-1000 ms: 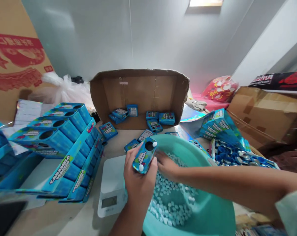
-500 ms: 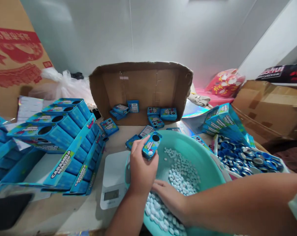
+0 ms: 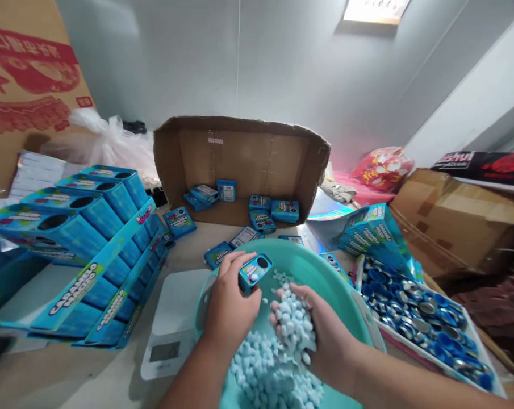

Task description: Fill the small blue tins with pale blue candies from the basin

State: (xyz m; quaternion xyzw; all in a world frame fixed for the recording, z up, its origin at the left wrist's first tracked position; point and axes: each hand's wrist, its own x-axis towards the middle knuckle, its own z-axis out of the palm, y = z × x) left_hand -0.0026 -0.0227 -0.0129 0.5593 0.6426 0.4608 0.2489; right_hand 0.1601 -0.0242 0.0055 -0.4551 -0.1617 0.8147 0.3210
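Note:
My left hand (image 3: pixel 233 304) grips a small blue candy box (image 3: pixel 255 271) above the left side of a teal basin (image 3: pixel 346 278). The box has a round dark hole in its top, and one white candy lies on it beside the hole. Cupped palm up, my right hand (image 3: pixel 320 335) holds a heap of pale candies (image 3: pixel 294 315) over the basin. Some of them are dropping from it. Loose candies (image 3: pixel 257 363) cover the basin's lower part.
A white scale (image 3: pixel 178 309) lies left of the basin, near stacked blue display boxes (image 3: pixel 99 272). Behind stands an open cardboard box (image 3: pixel 239 153) with several small candy boxes (image 3: pixel 285 210). On the right is a tray of blue and silver caps (image 3: pixel 422 318).
My right hand has risen out of the candy pile with a heaped handful, turning palm up. The candy box in my left hand is more tilted. The view has shifted slightly.

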